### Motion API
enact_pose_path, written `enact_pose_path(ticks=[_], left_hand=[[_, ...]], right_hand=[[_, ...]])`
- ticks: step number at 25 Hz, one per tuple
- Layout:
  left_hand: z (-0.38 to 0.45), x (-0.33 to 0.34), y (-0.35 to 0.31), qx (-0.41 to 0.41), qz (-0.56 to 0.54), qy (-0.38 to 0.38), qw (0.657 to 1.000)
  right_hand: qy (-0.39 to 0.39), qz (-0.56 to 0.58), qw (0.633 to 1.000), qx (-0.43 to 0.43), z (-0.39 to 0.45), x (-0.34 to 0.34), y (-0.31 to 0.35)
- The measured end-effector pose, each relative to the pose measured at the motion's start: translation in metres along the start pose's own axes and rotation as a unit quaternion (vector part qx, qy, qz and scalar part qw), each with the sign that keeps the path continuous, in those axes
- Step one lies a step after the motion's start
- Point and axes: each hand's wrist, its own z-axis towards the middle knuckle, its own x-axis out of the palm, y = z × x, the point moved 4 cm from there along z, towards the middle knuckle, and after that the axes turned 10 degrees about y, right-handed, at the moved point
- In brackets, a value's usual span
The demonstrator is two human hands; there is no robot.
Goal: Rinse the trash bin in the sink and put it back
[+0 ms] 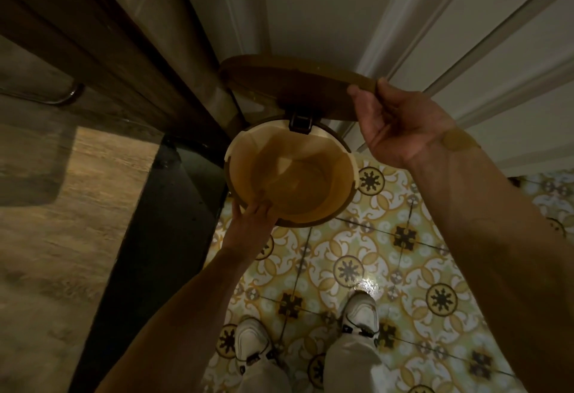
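A round trash bin (310,193) stands on the patterned tile floor against the white wall, its yellowish inside showing from above. Its brown lid (279,82) is swung up on a dark hinge (300,122) at the back. My right hand (400,122) holds the lid's right edge between thumb and fingers. My left hand (253,214) grips the bin's near-left rim, with the fingertips curled over into the inside. The bin's outer wall is mostly hidden below the rim.
A dark wooden cabinet (102,60) with a metal handle (66,97) stands at the left, over a wood-look floor (62,237) and a black threshold strip (167,221). A white panelled door (466,35) lies behind. My white shoes (360,315) stand on the tiles (403,268).
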Motion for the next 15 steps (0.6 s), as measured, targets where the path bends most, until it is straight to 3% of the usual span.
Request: enact_pose_path(ticks=[6,9,11,15], left_hand=[[-0.029,-0.012,0.0,-0.069,-0.04,-0.029,0.996],[-0.058,-0.009,0.004,-0.093,-0.061,-0.057,0.992],[-0.074,-0.001,0.008,-0.101,-0.059,-0.032,0.993],[-0.106,0.007,0.011,-0.095,-0.063,-0.034,0.993]], right_hand=[[-0.02,-0.061,0.995,0.08,-0.022,-0.049,-0.054],[-0.087,-0.053,0.988,0.121,-0.033,-0.092,-0.111],[-0.12,-0.038,0.984,0.127,-0.029,-0.109,-0.136],[-0.113,0.005,0.985,0.131,-0.022,-0.124,-0.159]])
